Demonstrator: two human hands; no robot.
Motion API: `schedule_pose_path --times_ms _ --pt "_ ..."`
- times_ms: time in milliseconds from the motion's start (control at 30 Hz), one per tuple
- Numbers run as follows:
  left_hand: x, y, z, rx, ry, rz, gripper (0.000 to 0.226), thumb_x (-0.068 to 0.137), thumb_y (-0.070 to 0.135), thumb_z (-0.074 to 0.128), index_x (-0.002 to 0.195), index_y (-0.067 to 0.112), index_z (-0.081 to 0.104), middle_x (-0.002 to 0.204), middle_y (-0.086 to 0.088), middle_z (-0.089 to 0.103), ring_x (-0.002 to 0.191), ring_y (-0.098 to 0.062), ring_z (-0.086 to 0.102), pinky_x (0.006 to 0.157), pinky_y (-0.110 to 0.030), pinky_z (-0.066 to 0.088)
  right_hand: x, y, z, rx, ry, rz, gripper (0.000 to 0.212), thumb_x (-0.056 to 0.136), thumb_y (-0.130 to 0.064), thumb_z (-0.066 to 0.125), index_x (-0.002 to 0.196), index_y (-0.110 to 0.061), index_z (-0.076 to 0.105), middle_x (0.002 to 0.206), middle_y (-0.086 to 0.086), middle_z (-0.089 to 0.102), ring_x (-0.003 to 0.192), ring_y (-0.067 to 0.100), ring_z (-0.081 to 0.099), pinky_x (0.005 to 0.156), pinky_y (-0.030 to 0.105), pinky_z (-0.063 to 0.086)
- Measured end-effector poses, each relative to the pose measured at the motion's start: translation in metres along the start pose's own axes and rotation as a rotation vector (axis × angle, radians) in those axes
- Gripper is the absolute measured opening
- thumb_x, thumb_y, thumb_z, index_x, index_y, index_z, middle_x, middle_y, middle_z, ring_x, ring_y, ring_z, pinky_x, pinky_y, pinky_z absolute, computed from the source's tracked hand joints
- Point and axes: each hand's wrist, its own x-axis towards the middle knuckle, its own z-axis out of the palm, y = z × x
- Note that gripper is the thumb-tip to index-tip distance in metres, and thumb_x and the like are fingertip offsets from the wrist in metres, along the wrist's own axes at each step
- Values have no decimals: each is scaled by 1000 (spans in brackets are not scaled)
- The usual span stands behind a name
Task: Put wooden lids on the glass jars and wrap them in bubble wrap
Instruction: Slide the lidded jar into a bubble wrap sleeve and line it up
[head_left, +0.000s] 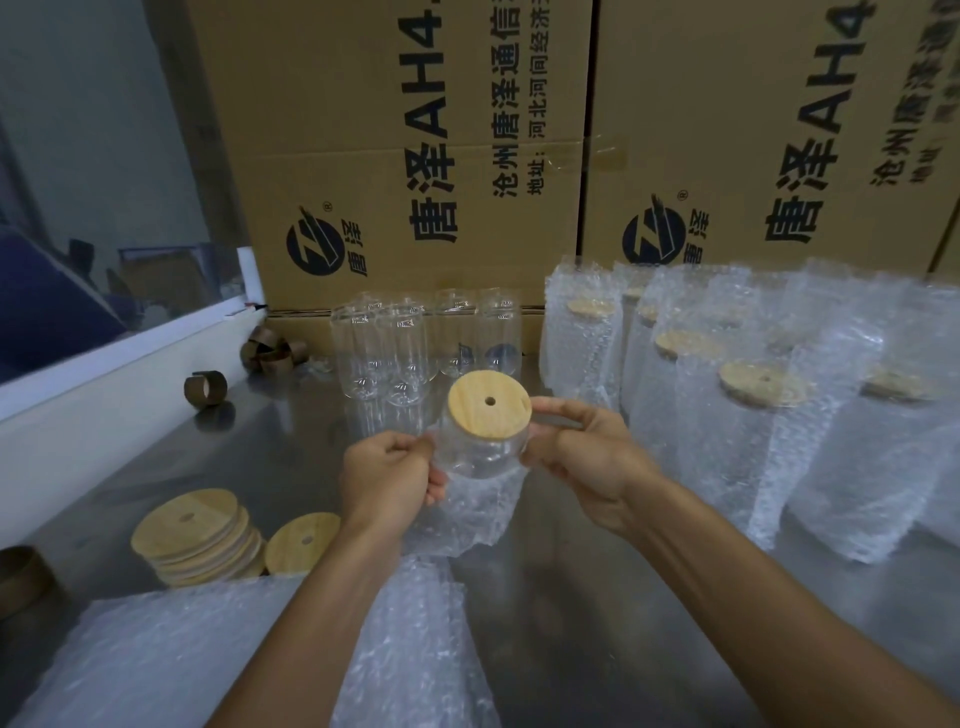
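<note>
A glass jar (470, 457) with a round wooden lid (489, 409) on top is held above the metal table, its lower part inside a bubble wrap sleeve (475, 512). My left hand (387, 480) pinches the sleeve's edge on the jar's left side. My right hand (582, 457) pinches the sleeve's edge on the right, near the lid. Several bare glass jars (395, 348) stand behind. Several wrapped, lidded jars (727, 395) stand at the right. A stack of wooden lids (200, 538) lies at the left.
Large cardboard boxes (415, 156) wall off the back. More bubble wrap (208, 649) lies at the front near my arms. Brown tape-roll cores (206, 388) sit at the left by a white ledge (119, 374). The steel table (597, 597) shows between the piles.
</note>
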Motion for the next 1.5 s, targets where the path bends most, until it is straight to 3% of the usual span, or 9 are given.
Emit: schedule_pose_path --times_ms 533,733,900,967,1067,1233,1300,1400,1500 --pt "-21 57 -12 -225 -40 160 14 95 16 67 90 3 69 55 0 64 48 -8 57 46 -17 48 -23 -45 3 276 -40 -111 40 79 22 65 101 -11 71 112 15 74 102 20 72 78 21 60" --pt "-24 61 -11 -188 -11 235 16 91 30 69 86 15 73 66 8 70 62 -2 62 59 -18 49 -28 -54 0 431 -81 -190 42 77 26 64 103 -6 71 98 11 78 86 14 74 68 18 56" --pt "-25 46 -5 -79 -271 194 93 39 78 82 115 31 57 119 7 66 109 -5 63 97 -38 52 -29 -54 0 426 -113 -190 43 76 28 63 103 -5 70 94 10 75 77 12 72 70 18 57" --pt "-29 37 2 -21 -387 214 113 31 67 91 128 46 36 132 16 53 117 7 54 98 -28 48 -29 -54 -1 421 -158 -209 44 75 27 63 103 -6 69 91 8 76 77 11 72 71 19 57" --pt "-31 25 15 9 -240 259 104 38 43 99 120 57 35 121 31 46 103 22 50 88 -20 47 -31 -51 0 386 -277 -253 42 74 24 66 101 -8 71 90 5 77 81 11 73 72 18 56" --pt "-19 21 14 -212 9 196 67 56 29 97 109 36 57 106 8 70 92 -12 71 79 -35 58 -31 -43 3 -68 -213 -484 29 84 3 75 104 -18 71 103 -3 75 96 10 70 82 22 55" --pt "-13 23 8 -303 82 166 52 63 30 93 101 37 58 103 6 72 86 -12 73 70 -33 58 -28 -40 0 -385 -277 -448 46 83 -16 82 123 -27 62 119 -8 67 108 8 65 88 25 55" --pt "-7 26 -1 -424 112 142 47 68 35 90 105 39 60 104 9 74 93 -15 73 75 -38 58 -24 -25 -1 -766 -468 -330 84 77 -36 87 145 -40 38 134 -15 50 120 4 52 83 8 46" --pt "-11 31 3 -390 129 181 43 71 40 87 104 37 60 109 10 69 101 -11 67 79 -30 52 -19 0 6 -925 -414 -434 92 76 -48 85 148 -42 29 138 -11 45 124 5 47 88 7 42"
